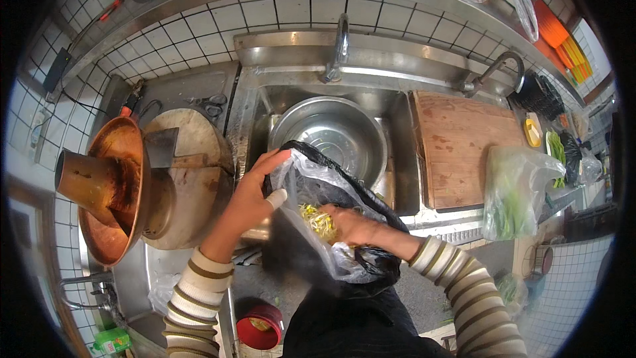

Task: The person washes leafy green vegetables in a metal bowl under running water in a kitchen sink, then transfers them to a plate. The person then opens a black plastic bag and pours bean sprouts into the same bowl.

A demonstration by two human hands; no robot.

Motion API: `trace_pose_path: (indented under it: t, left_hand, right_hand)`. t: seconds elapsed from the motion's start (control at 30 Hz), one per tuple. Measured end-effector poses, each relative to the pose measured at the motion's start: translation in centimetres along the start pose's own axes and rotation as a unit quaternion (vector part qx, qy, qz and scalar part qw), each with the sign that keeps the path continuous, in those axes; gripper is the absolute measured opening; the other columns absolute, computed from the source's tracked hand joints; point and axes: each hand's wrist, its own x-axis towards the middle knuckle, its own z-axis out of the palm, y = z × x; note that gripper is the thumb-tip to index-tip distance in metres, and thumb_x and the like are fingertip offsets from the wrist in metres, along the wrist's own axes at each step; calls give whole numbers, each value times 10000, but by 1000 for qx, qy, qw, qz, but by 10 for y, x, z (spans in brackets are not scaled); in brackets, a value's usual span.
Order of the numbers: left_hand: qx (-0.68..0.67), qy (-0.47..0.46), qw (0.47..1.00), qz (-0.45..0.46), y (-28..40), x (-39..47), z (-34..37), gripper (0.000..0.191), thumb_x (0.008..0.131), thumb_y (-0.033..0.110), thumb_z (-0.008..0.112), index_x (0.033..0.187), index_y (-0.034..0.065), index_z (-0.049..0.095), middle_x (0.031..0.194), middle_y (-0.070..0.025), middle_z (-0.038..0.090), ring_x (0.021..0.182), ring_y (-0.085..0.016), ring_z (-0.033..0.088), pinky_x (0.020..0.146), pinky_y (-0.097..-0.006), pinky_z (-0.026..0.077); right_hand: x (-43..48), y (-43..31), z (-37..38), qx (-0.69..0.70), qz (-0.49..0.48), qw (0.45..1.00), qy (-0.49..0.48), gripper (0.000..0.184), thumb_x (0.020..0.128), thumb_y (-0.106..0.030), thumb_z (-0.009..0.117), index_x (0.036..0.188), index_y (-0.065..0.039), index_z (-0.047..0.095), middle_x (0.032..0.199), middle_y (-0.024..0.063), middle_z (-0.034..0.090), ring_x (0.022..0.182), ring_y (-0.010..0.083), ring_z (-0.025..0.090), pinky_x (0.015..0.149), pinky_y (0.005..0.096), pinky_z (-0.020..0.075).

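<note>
My left hand point(258, 191) grips the upper left rim of a black plastic bag point(382, 268) with a clear inner liner point(293, 209), holding its mouth wide. A pale wrap covers the tip of the left thumb. Inside the bag, my right hand point(350, 226) is closed around a clump of bean sprouts point(318, 221); its fingertips are partly hidden among them. Just beyond the bag a round stainless steel basin point(328, 109) sits in the sink point(402, 159), with what looks like water in it. The bag covers the basin's near edge.
Left of the sink are a copper hot pot point(114, 179), a cleaver point(164, 146) on a round chopping block point(198, 127), and scissors point(213, 104). A wooden board point(467, 154) and a bag of green vegetables point(516, 199) lie right. A faucet point(340, 49) overhangs the sink. A red bucket point(258, 333) stands below.
</note>
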Motion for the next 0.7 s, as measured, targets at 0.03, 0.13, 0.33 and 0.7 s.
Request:
trace_pose_path:
  t: [0.03,0.13,0.33,0.7]
  left_hand:
    - [-10,6,1000,-3,3,-1,-2,645,677,-73,561,1306,32,464,1343,-124,421,1257,-244,402,1064,-322,276]
    - [-64,18,998,-14,28,-8,-11,636,683,-53,575,1305,32,469,1361,-125,412,1269,-243,389,1067,-324,270]
    - [-15,57,998,-6,53,-29,-30,625,691,-13,601,1301,28,475,1371,-148,405,1308,-235,335,1080,-328,219]
    - [13,82,997,0,26,-16,-36,630,684,-55,574,1299,41,479,1406,-146,365,1328,-232,308,1095,-318,183]
  right_hand:
    - [-15,-16,-17,10,-11,1000,-3,775,690,-95,746,1348,-26,344,1194,263,522,1158,314,502,1021,373,387]
    - [-17,4,-32,46,-152,985,60,674,653,-161,751,1242,-33,450,1115,210,569,1067,296,550,934,334,417]
    - [-5,-19,-19,-64,-185,972,134,746,673,-236,780,1281,-23,403,1263,220,453,1177,318,460,980,378,378]
    - [25,-37,3,-148,-123,972,138,531,703,-240,748,1149,-25,555,1115,230,573,1011,381,573,898,415,456]
